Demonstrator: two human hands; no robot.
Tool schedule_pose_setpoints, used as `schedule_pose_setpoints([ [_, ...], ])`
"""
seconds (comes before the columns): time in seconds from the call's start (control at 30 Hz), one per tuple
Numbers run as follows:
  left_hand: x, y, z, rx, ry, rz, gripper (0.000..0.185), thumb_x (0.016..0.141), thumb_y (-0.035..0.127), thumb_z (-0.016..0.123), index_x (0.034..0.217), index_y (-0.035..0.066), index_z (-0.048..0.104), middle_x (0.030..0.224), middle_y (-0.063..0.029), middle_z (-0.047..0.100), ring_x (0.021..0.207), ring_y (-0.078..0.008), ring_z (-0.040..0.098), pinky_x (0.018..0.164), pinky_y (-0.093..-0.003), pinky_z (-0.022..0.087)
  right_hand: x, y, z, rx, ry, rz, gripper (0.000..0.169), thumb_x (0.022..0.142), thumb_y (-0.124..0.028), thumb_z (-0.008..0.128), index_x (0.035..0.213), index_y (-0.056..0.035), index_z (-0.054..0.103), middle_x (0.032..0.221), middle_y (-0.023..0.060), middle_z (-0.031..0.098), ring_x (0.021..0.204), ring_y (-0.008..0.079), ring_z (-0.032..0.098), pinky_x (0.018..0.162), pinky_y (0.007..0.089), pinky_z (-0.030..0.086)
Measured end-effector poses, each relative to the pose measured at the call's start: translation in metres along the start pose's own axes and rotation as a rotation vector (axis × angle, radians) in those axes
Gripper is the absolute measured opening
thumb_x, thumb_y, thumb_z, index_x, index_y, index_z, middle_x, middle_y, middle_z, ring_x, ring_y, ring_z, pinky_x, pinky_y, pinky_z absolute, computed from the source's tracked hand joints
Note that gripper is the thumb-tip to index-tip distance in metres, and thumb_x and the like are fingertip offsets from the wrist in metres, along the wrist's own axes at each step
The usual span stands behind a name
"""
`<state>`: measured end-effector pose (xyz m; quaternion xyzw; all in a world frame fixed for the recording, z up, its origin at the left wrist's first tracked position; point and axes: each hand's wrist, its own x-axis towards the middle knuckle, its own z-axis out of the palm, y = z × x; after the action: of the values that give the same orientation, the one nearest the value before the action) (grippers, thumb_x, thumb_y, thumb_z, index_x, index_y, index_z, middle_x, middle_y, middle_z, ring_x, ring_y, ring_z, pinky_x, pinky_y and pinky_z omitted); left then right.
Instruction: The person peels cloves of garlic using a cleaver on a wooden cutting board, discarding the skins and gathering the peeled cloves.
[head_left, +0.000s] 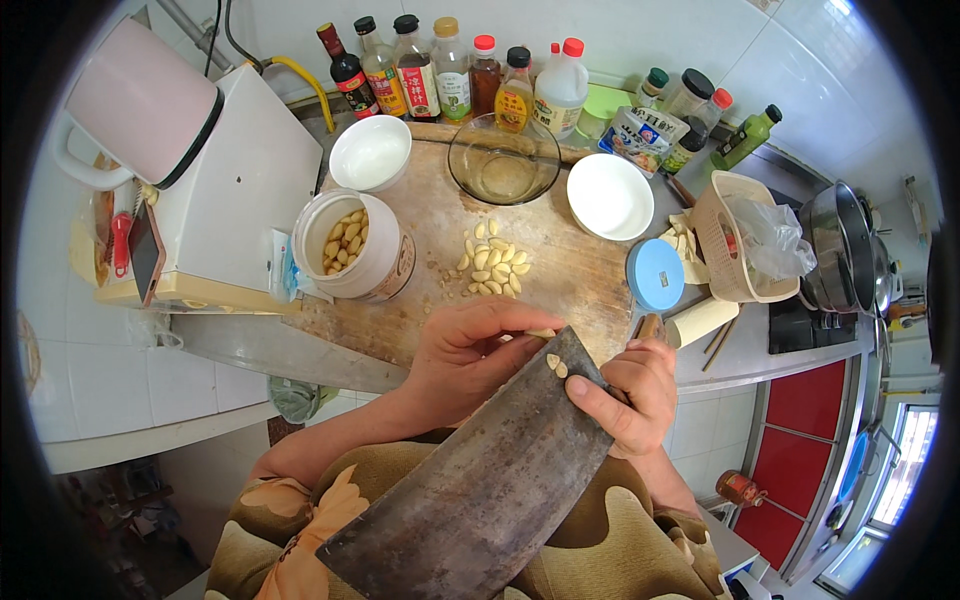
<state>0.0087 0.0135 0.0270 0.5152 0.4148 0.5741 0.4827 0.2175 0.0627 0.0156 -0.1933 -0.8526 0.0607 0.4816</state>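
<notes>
A large dark cleaver (480, 480) is gripped in my right hand (634, 394), near its wooden handle (651, 328), with the blade lying broadside across my front. Pinched between the thumb and forefinger of my left hand (480, 345) is a garlic clove (540, 333), held against the blade's edge near the handle. Small garlic slices (556, 365) rest on the blade face. Beyond my hands, a pile of peeled garlic cloves (495, 262) lies on the wooden cutting board (577, 277). An open tub (375, 247) at the left holds more cloves in it.
White bowls (370, 154) (610, 196) and a brown glass bowl (504, 161) stand along the board's far side. Behind them are several sauce bottles (453, 75). A blue lid (655, 274), a paper roll (701, 321) and a plastic basket (724, 247) are on the right.
</notes>
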Motion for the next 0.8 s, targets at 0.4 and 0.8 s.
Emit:
schedule_pose_setpoints([
  [0.4, 0.0006, -0.0011, 0.0006, 0.07, 0.011, 0.048, 0.02, 0.095, 0.0, 0.066, 0.115, 0.001, 0.071, 0.102, -0.0085, 0.07, 0.09, -0.012, 0.067, 0.072, -0.0248, 0.055, 0.001, 0.0007, 0.0023, 0.008, 0.018, -0.01, 0.041, 0.067, -0.022, 0.067, 0.106, -0.0226, 0.08, 0.078, -0.0006, 0.053, 0.068, 0.0167, 0.054, 0.074, 0.0356, 0.049],
  [0.8, 0.0017, -0.0038, -0.0016, 0.148, 0.024, 0.124, 0.022, 0.091, 0.0, 0.069, 0.112, 0.003, 0.073, 0.1, -0.0098, 0.073, 0.09, -0.0171, 0.069, 0.074, -0.0285, 0.054, 0.0003, 0.0005, 0.0027, 0.02, 0.013, -0.012, 0.041, 0.067, -0.022, 0.066, 0.106, -0.0223, 0.08, 0.077, -0.0005, 0.054, 0.068, 0.0167, 0.054, 0.074, 0.0357, 0.049],
])
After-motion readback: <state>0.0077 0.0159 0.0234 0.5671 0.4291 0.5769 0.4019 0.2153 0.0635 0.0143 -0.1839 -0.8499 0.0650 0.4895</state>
